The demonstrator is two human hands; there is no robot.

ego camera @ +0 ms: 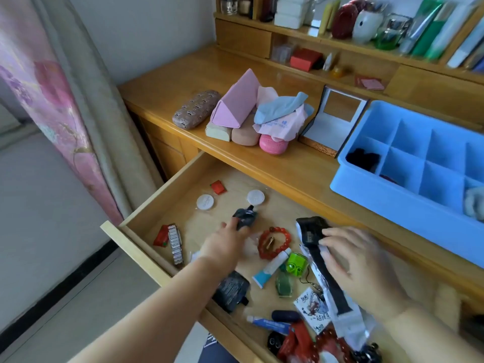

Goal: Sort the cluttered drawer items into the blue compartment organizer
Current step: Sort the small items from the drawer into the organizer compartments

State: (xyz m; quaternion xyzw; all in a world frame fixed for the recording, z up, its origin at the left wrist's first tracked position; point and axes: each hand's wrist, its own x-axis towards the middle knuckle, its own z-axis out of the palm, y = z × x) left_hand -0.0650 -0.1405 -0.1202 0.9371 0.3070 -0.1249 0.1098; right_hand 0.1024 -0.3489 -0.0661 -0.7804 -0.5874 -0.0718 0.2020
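Wooden desk (183, 74) under shelving, floral curtain (52, 113) to the far side; one drawer (146, 247) pulled open beneath the desktop.

Blue compartment organizer (392, 197): one, on the desktop beyond and outward of the right hand (366, 265); dark item in its near-corner cell.

In the drawer:
- White round lids (205, 202): two, beyond the left hand (225, 244).
- Small dark spouted pouch (246, 218): one, touched at its near end by the left fingertips, fingers extended and only loosely spread; whether pinched or merely touched cannot be told.
- Metal watch (175, 243): one, outward of the left hand, beside a red packet (161, 235).
- Red bead bracelet (275, 243): one, between the two hands, ringing a small brown piece.
- White-and-blue tube (271, 269): one, just nearer than the bracelet.
- Green figurine (296, 263): one, just inward of the right hand.
- Flat dark pouch (230, 290): one, close alongside the left forearm.
- Silver foil packet with black strip (327, 279): one, gripped by the right hand, fingers curled over its upper part.
- Further mixed clutter nearer than the right wrist, uncounted.

On the desktop, beyond the left hand: spectacle cases (196, 110), five at least, one pink and triangular.
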